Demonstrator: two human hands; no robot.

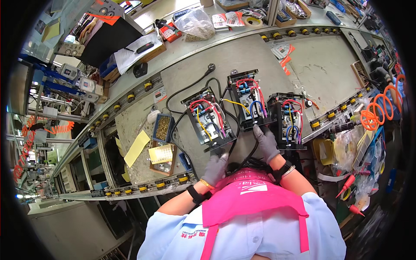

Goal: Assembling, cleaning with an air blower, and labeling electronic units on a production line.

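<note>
Three black open-topped electrical units with red, blue and yellow wires stand on the metal work surface. My left hand [215, 169], in a grey glove, is at the near edge of the left unit [209, 119], its fingers closed against the front panel and partly hidden. Also gloved, my right hand [266, 143] grips the near edge of the middle unit [249, 99]. The right unit [288, 121] sits beside that hand. A yellow wire reaches leftward out of the middle unit. Black power cables [177, 93] loop around the left unit, one ending in a plug [211, 67].
Left of the units are a blue bin of small screws [163, 128], a cardboard box [162, 167] and yellow paper sheets [137, 148]. Roller rails [147, 185] border the surface. A bag of small parts [195, 26] lies on the far shelf. An orange coiled hose [377, 110] hangs at right.
</note>
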